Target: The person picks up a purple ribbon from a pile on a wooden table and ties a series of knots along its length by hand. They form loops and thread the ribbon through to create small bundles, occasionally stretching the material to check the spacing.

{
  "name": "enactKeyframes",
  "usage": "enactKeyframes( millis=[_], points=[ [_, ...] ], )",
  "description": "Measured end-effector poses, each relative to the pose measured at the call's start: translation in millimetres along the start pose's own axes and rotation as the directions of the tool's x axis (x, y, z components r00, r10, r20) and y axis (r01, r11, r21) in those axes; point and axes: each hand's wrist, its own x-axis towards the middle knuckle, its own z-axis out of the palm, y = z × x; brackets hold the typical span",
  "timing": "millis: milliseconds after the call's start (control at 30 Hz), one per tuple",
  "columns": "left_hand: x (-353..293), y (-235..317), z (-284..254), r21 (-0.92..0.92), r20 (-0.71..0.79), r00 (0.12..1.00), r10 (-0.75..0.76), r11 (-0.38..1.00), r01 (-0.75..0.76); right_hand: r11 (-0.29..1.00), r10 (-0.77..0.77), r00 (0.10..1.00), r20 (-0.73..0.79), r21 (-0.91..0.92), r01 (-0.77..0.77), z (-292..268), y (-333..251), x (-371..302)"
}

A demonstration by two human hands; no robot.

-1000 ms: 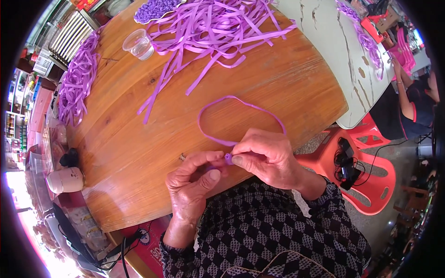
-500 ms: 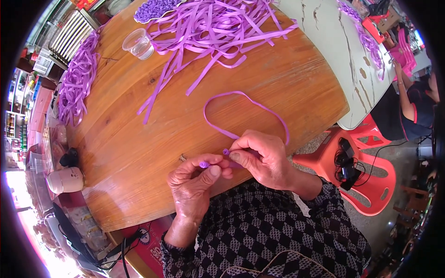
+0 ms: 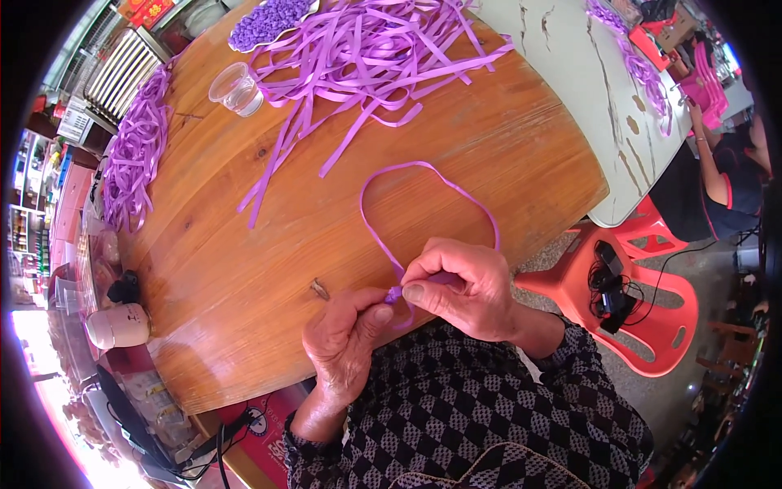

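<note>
At the table's near edge my two hands meet fingertip to fingertip. My left hand pinches a small purple piece between thumb and forefinger; its exact kind is too small to tell. My right hand, also closed, grips a purple ribbon between thumb and curled fingers right beside that piece. The ribbon runs out over the wood in a wide loop and comes back under my right hand. Whether its tip sits inside the small piece is hidden by my fingers.
On the wooden table lie a heap of purple ribbons, a clear plastic cup and a dish of small purple pieces. More ribbon hangs at the left edge. A red stool holds black cables; another person sits far right.
My left hand has moved right and brought its purple piece up against the ribbon at my right fingertips. The two were apart before. The ribbon loop has narrowed slightly.
</note>
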Motion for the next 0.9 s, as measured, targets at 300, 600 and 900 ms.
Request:
enactKeyframes(
  millis=[300, 600, 900],
  points=[
    [-1.4, -2.3, 6.1, -0.38, -0.091, 0.966, -0.243, 0.905, 0.192, 0.997, -0.07, 0.998, -0.001, -0.033, 0.07, -1.6, 8.2, -0.2],
    [-0.1, -0.7, 1.9, -0.435, -0.044, 0.963, -0.266, 0.873, 0.221, 0.924, -0.261, 0.965, 0.013, -0.286, 0.254, -2.5, 8.4, 0.5],
    [-3.4, -7.4, 6.8, -0.419, -0.076, 0.981, -0.181, 0.898, 0.133, 0.91, -0.288, 0.956, 0.052, -0.294, 0.291, -0.3, 4.5, 2.0]
  ],
)
